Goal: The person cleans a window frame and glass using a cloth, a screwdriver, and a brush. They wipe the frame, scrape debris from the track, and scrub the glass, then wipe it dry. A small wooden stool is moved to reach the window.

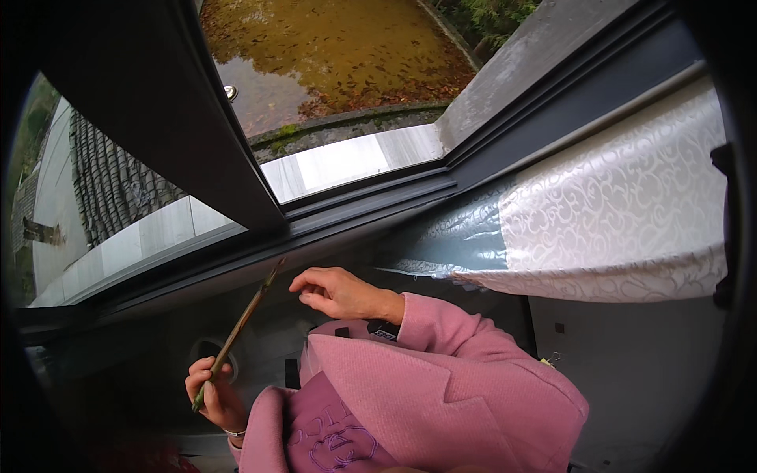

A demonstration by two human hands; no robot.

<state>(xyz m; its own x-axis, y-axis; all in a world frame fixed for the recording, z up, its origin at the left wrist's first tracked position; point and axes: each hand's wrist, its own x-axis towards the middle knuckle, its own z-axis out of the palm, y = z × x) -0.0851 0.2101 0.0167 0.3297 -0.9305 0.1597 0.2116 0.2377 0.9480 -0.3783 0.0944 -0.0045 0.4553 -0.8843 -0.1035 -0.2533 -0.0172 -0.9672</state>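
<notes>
My left hand [214, 392] is closed around the lower, greenish end of a thin stalk [241, 325], at the lower left. The stalk slants up to the right and narrows to a brown, pointed tip just below the window frame. My right hand [337, 292] is to the right of that tip, apart from it. Its fingers are loosely bent, with a gap between thumb and forefinger and nothing visible between them. Pink sleeves cover both arms, and a thin bracelet [235, 433] circles my left wrist.
A dark window frame [371, 197] crosses ahead, with a pale tiled ledge [359, 164] outside. Beyond lies a brownish water surface [331, 55] scattered with leaves. On the right hangs a patterned silvery curtain [607, 197]. Roof tiles [118, 185] show through the left pane.
</notes>
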